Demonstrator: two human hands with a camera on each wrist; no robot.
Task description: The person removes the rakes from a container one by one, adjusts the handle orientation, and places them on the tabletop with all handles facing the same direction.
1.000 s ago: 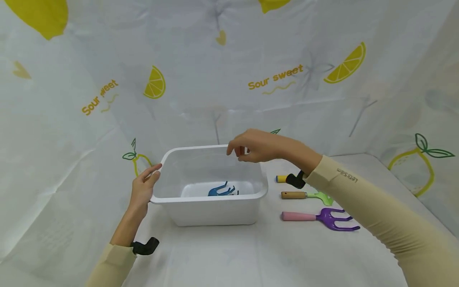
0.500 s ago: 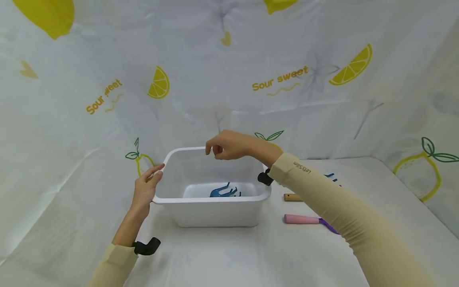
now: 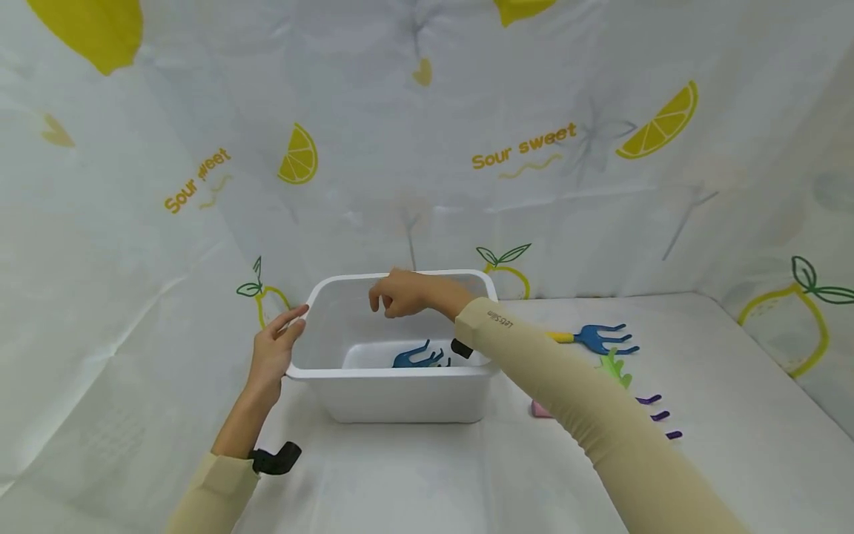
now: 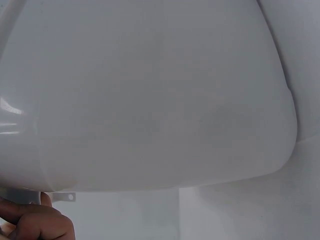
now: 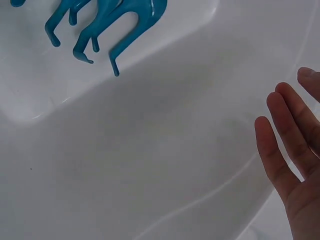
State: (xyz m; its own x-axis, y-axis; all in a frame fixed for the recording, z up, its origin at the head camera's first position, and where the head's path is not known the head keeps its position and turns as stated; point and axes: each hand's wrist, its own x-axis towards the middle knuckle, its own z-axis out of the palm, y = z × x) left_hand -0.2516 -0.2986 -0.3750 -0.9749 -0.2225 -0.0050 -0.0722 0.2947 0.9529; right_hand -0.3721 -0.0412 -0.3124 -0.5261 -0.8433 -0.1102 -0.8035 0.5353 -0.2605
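Note:
A white plastic tub stands on the white-covered table. My left hand holds its left rim; in the left wrist view, bent fingers show at the tub's edge. Blue hand forks lie on the tub's floor, and the right wrist view shows their bent teal-blue tines close up. My right hand hangs over the tub's mouth near the back wall, fingers loosely bent. Nothing is between its fingers in the right wrist view.
Right of the tub lie a yellow-handled blue fork, a light green tool and a pink handle with purple tines beyond. My right sleeve covers parts of them. A lemon-printed sheet hangs behind.
My right hand has moved left and then down over the tub, its forearm sweeping across the tools on the right. My left hand stays on the rim.

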